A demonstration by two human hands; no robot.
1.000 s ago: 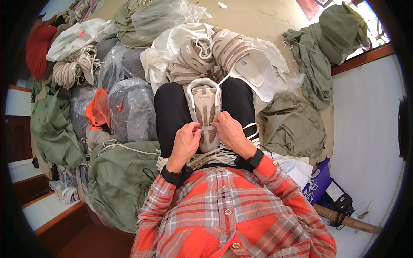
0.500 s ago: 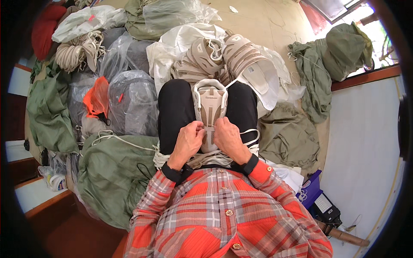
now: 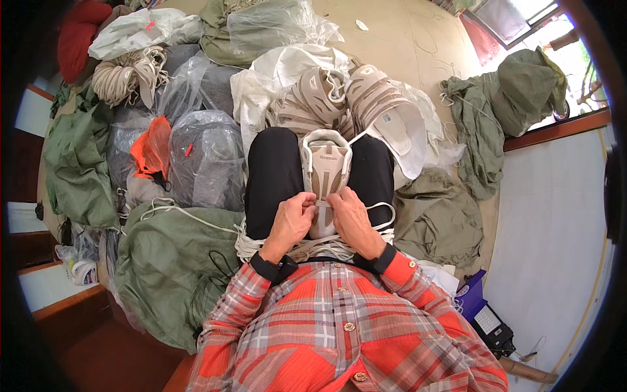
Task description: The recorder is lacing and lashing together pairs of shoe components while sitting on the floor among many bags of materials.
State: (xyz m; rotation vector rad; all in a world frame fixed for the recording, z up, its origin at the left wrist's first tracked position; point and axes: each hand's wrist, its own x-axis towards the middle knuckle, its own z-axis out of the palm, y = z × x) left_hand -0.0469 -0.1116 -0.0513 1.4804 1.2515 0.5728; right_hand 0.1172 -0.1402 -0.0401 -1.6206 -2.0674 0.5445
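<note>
And here it is: one beige shoe upper (image 3: 326, 163), tan mesh panels along its middle, a pale padded collar rimming the far end, lying between two black trouser legs (image 3: 273, 170). Two hands on it! The left hand (image 3: 290, 219) is narrow, fingertips bunched at its left edge; the right hand (image 3: 354, 221) mirrors it opposite, though how firmly either pinches, I cannot tell. Counting on: two stacks of beige uppers (image 3: 375, 95) just beyond, one orange bag (image 3: 152, 147) leftward, two black wristbands (image 3: 384, 260)
</note>
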